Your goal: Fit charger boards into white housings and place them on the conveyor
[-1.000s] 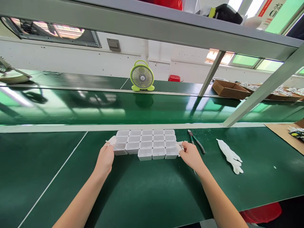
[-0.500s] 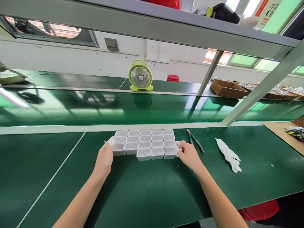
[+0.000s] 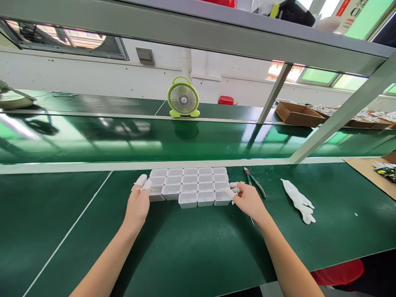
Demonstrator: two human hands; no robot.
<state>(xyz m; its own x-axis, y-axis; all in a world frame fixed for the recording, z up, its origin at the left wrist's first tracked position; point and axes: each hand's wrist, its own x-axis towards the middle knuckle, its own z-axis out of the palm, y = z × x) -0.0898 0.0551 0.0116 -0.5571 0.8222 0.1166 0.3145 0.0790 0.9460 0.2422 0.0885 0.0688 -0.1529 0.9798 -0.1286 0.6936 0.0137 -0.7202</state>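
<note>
Small white plastic boxes (image 3: 189, 188), open-topped, stand side by side in rows on the green tabletop. The front row is shorter at its left end. My left hand (image 3: 138, 202) is at the left end of the block, thumb by the nearest box, fingers slightly apart and holding nothing visible. White coverings wrap its fingertips. At the right end, my right hand (image 3: 250, 201) has its thumb against the front corner box (image 3: 222, 199), its other wrapped fingers set apart beside the block. Some of those fingertips are partly hidden.
Green-handled pliers (image 3: 255, 182) lie just beyond my right hand, and a white glove (image 3: 298, 201) rests farther right. A slanting metal post (image 3: 340, 113) meets the table's back edge. A green fan (image 3: 183, 99) and cardboard boxes (image 3: 298, 114) stand behind. A red stool (image 3: 338, 272) shows below the edge.
My left hand's fingers have come away from the left boxes and spread a little. My right hand stays at the right end, and the boxes keep their arrangement.
</note>
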